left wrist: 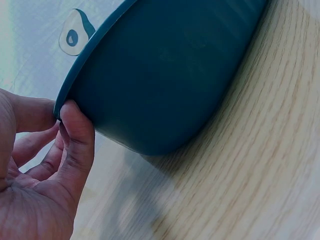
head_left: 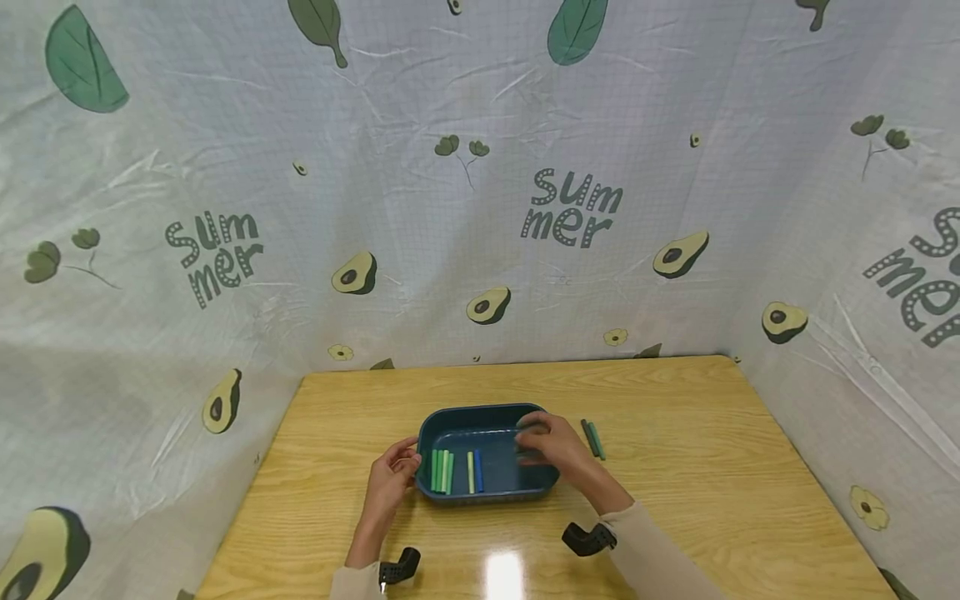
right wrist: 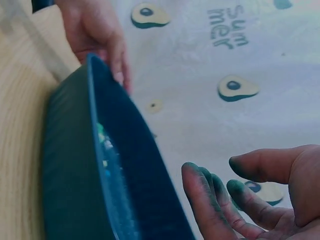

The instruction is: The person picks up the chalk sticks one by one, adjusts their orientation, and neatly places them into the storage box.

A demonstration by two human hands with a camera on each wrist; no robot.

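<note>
So the dark blue tray [head_left: 486,414] sits mid-desk, a bit toward the near edge, and it's already got chalk-like sticks lying flat on its floor: a bunch of green sticks [head_left: 441,471] packed side by side at the left end, then a yellowish and blue pair [head_left: 474,472] just right of them. The right half of the tray looks bare under the hand.

The left hand [head_left: 392,477] has a light grip on the tray's left rim, with a fingertip hooked at the lip in the left wrist view. The right hand [head_left: 551,446] hovers over the tray's right end with its fingers loosely spread and nothing in them, as far as I can tell. Its fingertips [right wrist: 200,192] are smeared green.

What could go wrong, I'd guess: that pigment rubs off on whatever gets touched. The left hold is shallow too, so a bump from the right hand could skid the tray on the glossy desk [head_left: 697,450] and roll the sticks out of line.

Two more green sticks [head_left: 592,438] lie on the desk just right of the tray, near enough for a sleeve to knock them.
</note>
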